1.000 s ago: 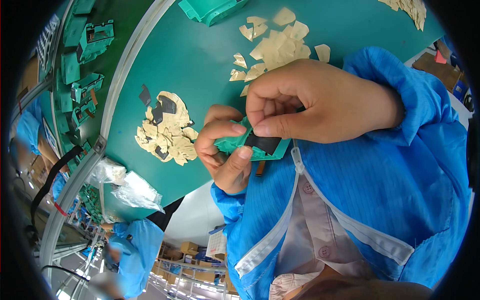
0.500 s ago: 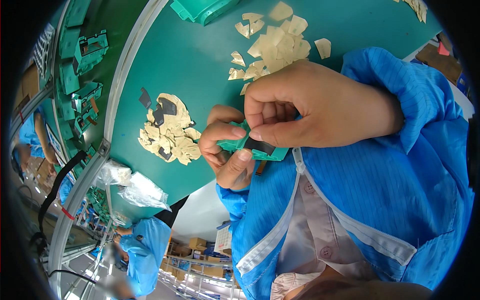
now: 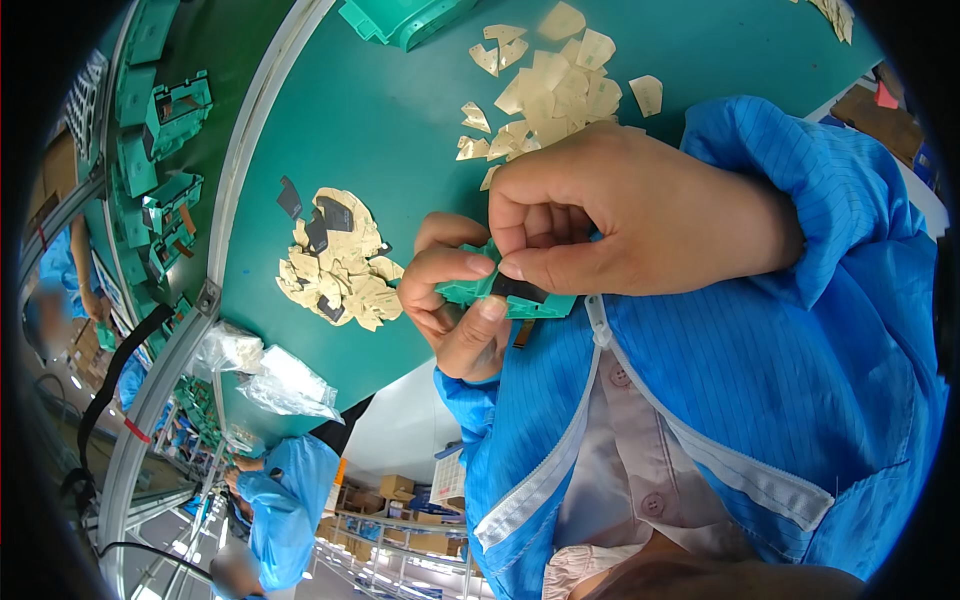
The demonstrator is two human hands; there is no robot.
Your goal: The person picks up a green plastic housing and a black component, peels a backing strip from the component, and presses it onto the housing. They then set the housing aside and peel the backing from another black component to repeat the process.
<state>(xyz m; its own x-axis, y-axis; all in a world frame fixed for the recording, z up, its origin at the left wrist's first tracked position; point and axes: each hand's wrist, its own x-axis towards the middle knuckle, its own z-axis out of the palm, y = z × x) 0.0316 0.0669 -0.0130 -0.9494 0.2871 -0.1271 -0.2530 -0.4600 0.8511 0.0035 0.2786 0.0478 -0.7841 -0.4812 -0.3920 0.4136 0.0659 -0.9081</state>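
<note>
In front of my chest, my left hand (image 3: pixel 452 290) grips a small green plastic housing (image 3: pixel 550 307) between thumb and fingers. A black sheet-like piece (image 3: pixel 518 289) lies on the housing's face, partly covered by my fingers. A narrow orange-brown flex cable (image 3: pixel 522 335) hangs from its lower side. My right hand (image 3: pixel 640 210) reaches over from the right, its thumb and curled index finger pinched together at the black piece's upper edge. Anything between those fingertips is hidden.
Cream backing pieces with dark pads (image 3: pixel 335 213) lie left on the green table (image 3: pixel 400 120); another cream pile (image 3: pixel 560 95) lies beyond my hands. A larger green part (image 3: pixel 405 22) stands at the far edge. Left are a metal rail (image 3: pixel 240 140), clear bags (image 3: pixel 285 385) and co-workers (image 3: pixel 290 500).
My hands and the green housing stay almost in place, shifting only slightly. At the lower left, a co-worker in blue has changed posture. The green parts beyond the rail have shifted slightly.
</note>
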